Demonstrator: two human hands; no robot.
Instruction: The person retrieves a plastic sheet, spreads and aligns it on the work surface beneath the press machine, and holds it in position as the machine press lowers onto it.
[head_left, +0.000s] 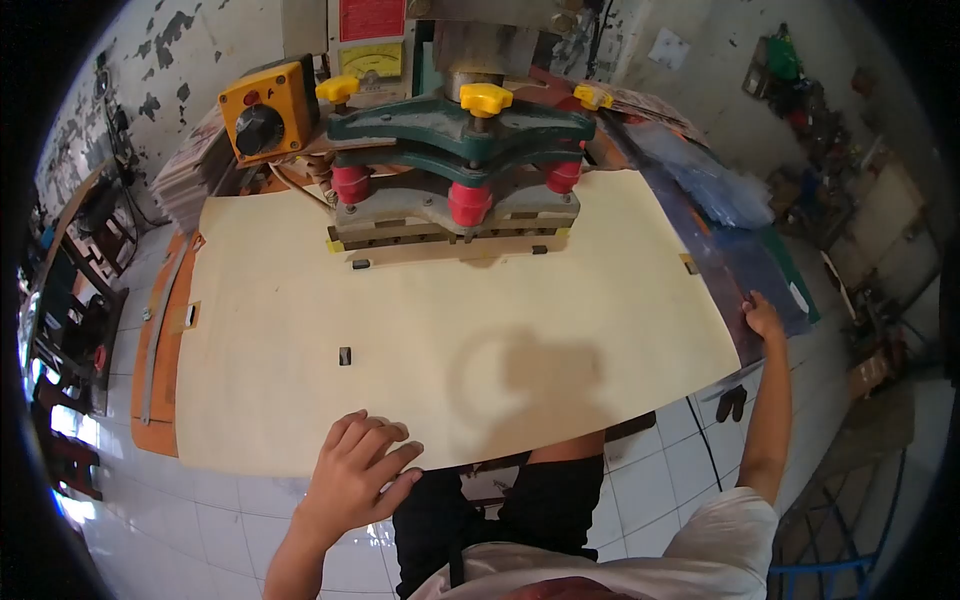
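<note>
My left hand [365, 470] hovers at the front edge of a large cream board [270, 330], its fingers loosely bent and apart, with nothing in them. My right hand [764, 316] reaches out to a dark bluish sheet [740, 270] at the right side. Its fingers are drawn together at the sheet's surface; whatever is between them is too small to make out. Above the back of the board stands a press head [460, 205] with green arms, red posts and yellow knobs. Small dark blocks [345, 356] sit on the board, several of them near the press.
A yellow control box [265, 110] with a black dial stands at the back left. Stacked sheets [195, 165] lie beside it. Clear plastic [705, 175] is heaped at the back right. An orange base [155, 400] with a metal strip shows past the board's left edge.
</note>
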